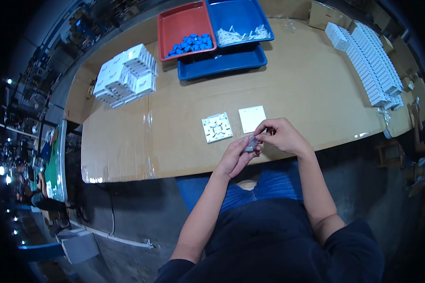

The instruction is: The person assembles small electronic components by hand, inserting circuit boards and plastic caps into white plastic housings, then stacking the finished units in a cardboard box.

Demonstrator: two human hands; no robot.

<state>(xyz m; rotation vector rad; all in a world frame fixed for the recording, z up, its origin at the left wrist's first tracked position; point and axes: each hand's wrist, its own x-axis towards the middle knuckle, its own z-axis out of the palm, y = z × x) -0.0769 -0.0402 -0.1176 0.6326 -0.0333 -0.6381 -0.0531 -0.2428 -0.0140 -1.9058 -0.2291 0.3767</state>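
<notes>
Over the table's near edge, my left hand point(235, 156) is closed on a small greyish, see-through packet point(250, 143); its contents are too small to make out. The fingertips of my right hand point(282, 137) pinch the packet's upper end. Just beyond my hands lies a square white plastic housing point(216, 128) with its moulded inner side up. To the right of it is a flat white square cover plate point(251, 118), close to my right fingers.
A red tray point(180, 19) of blue parts and a blue tray point(238, 12) of white parts rest over a lower blue tray point(222, 67). White boxes point(123, 78) are stacked at left; rows of white pieces point(366, 63) stand at right. Co-workers are at both sides.
</notes>
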